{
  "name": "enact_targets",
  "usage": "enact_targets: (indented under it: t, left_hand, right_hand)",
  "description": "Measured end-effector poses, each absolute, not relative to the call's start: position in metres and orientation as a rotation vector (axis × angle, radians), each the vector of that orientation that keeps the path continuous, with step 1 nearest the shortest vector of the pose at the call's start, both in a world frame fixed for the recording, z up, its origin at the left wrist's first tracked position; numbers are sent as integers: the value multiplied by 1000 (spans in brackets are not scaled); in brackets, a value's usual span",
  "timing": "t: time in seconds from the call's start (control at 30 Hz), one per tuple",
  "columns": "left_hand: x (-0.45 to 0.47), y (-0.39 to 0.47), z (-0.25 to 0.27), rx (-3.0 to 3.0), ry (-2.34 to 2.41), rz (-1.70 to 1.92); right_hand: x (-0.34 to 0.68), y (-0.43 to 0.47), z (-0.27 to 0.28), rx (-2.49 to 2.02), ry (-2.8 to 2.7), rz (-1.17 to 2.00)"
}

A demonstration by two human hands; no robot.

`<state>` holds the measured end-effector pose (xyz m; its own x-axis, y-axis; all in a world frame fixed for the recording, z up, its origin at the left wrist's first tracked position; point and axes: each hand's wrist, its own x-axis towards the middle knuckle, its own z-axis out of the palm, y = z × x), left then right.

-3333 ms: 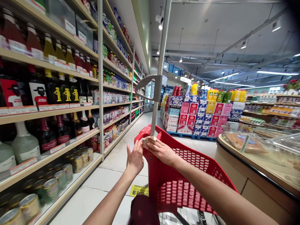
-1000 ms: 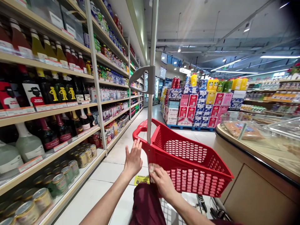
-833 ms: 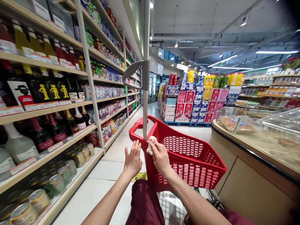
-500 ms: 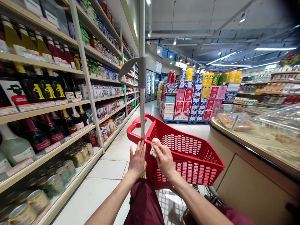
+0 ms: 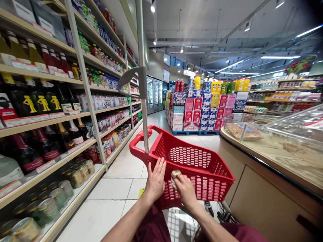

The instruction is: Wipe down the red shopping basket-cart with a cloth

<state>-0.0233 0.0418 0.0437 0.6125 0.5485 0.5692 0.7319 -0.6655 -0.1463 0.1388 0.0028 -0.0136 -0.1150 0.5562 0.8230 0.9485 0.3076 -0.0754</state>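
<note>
A red plastic shopping cart with a perforated basket stands right in front of me. My left hand lies flat against the cart's near side, close to the handle end, its fingers stretched out. Bunched in my right hand is a pale cloth, pressed to the perforated near side of the basket. A grey metal pole rises from the handle end and carries a grey loop-shaped bracket.
Shelves of bottles and cans run along the left. To the right is a counter with clear covers. Stacked drink cartons stand on blue pallets ahead. Black cables lie under the cart at the right.
My right hand has moved the cloth down from near the cart's rim onto the perforated side. My left hand has slid from beside the pole toward the right along the cart's side.
</note>
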Motion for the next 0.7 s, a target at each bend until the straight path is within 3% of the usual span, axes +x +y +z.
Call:
enact_targets:
  t: [0.7]
  left_hand:
    - [48,33,21,-2492,-763,-539]
  right_hand:
    - [215,-28,-48,-1468,-1705,-604]
